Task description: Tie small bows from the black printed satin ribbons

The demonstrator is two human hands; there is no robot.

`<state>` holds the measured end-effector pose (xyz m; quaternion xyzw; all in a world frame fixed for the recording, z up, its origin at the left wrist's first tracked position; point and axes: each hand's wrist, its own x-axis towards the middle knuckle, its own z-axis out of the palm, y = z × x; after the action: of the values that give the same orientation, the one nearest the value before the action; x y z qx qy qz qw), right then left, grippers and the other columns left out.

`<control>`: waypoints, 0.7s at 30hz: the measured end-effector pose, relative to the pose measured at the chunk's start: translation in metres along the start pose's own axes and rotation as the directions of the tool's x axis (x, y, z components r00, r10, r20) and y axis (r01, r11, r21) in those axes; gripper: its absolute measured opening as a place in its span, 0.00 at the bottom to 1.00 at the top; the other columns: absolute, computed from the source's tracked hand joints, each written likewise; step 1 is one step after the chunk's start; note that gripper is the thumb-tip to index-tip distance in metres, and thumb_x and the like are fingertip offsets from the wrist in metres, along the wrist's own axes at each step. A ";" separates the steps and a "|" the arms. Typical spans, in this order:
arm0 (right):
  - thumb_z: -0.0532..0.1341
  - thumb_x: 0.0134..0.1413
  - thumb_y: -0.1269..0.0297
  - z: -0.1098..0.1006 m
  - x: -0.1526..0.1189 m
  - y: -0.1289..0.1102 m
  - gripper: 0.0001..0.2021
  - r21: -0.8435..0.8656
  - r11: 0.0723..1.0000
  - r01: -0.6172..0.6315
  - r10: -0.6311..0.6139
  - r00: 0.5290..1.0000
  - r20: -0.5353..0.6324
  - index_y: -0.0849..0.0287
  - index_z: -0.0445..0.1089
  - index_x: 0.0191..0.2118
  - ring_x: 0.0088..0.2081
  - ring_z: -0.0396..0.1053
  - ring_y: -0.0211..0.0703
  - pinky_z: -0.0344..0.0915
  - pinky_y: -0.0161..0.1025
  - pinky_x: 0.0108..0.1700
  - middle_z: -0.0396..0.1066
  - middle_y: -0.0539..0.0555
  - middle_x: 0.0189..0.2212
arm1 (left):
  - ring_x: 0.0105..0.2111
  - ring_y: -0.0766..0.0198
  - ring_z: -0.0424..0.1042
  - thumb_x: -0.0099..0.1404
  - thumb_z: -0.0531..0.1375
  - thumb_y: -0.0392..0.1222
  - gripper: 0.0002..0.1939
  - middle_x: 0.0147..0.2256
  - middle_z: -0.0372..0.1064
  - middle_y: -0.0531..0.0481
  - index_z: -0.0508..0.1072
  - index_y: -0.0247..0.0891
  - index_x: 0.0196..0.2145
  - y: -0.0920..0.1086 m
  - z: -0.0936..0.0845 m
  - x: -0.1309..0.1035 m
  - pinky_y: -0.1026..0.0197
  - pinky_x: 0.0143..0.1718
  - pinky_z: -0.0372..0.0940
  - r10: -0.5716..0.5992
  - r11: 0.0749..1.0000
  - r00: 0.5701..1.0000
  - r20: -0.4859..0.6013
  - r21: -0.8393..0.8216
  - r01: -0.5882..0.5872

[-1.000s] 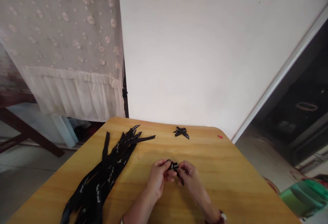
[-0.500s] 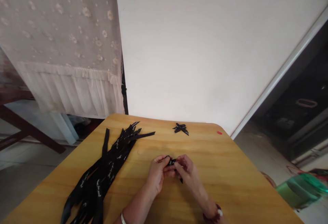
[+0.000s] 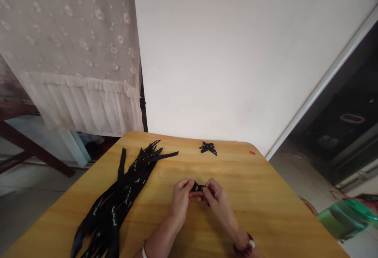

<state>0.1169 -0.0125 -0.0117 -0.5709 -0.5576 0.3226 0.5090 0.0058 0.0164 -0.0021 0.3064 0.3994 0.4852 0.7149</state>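
Note:
A black ribbon [image 3: 197, 187] with white lettering is stretched between my two hands, above the near middle of the table. My left hand [image 3: 181, 197] pinches its left side between thumb and fingers. On the other side, my right hand [image 3: 217, 195] pinches the right part, and the ribbon's lower end is mostly hidden behind the fingers. Farther back on the table lies a black ribbon bow [image 3: 208, 148] with its tails spread. To the left of my hands is a long heap of loose black ribbons [image 3: 126, 189], also printed in white.
The wooden table [image 3: 251, 195] meets a white wall panel [image 3: 221, 61]. Near its back right corner is a small red piece [image 3: 252, 153]. A green translucent container [image 3: 345, 218] stands beyond the right edge. A lace curtain [image 3: 79, 53] hangs at the left.
The ribbon between my hands looks flatter and more spread out, and its dangling end shows less below my right hand. Both hands stay in nearly the same place.

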 end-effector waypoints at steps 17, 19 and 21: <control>0.54 0.46 0.59 0.001 0.002 0.000 0.10 0.158 0.985 -0.072 0.077 0.997 -0.027 0.57 0.53 0.23 0.19 0.58 0.33 0.56 0.29 0.20 0.54 0.44 0.18 | 0.27 0.64 0.72 0.43 0.63 0.31 0.10 0.26 0.72 0.45 0.69 0.30 0.26 0.009 -0.004 -0.003 0.67 0.29 0.66 -0.151 0.979 0.974 0.170 -0.108 0.170; 0.55 0.45 0.56 -0.002 0.003 -0.005 0.11 0.208 0.970 -0.127 0.124 0.992 0.026 0.57 0.53 0.23 0.18 0.59 0.34 0.57 0.30 0.19 0.56 0.44 0.18 | 0.26 0.64 0.72 0.44 0.63 0.30 0.09 0.27 0.72 0.44 0.71 0.29 0.27 0.009 -0.006 -0.002 0.67 0.28 0.66 -0.147 0.983 0.977 0.153 -0.084 0.161; 0.55 0.45 0.55 -0.006 0.004 -0.012 0.12 0.187 0.970 -0.157 0.147 0.987 0.067 0.57 0.54 0.24 0.16 0.60 0.34 0.57 0.31 0.19 0.59 0.45 0.18 | 0.26 0.64 0.71 0.45 0.62 0.32 0.07 0.27 0.72 0.43 0.71 0.28 0.27 0.008 -0.008 -0.001 0.68 0.25 0.66 -0.138 0.989 0.982 0.129 -0.040 0.144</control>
<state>0.1191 -0.0118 0.0014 -0.5515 -0.4917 0.4277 0.5207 -0.0050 0.0185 0.0012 0.2896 0.3621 0.4229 0.7786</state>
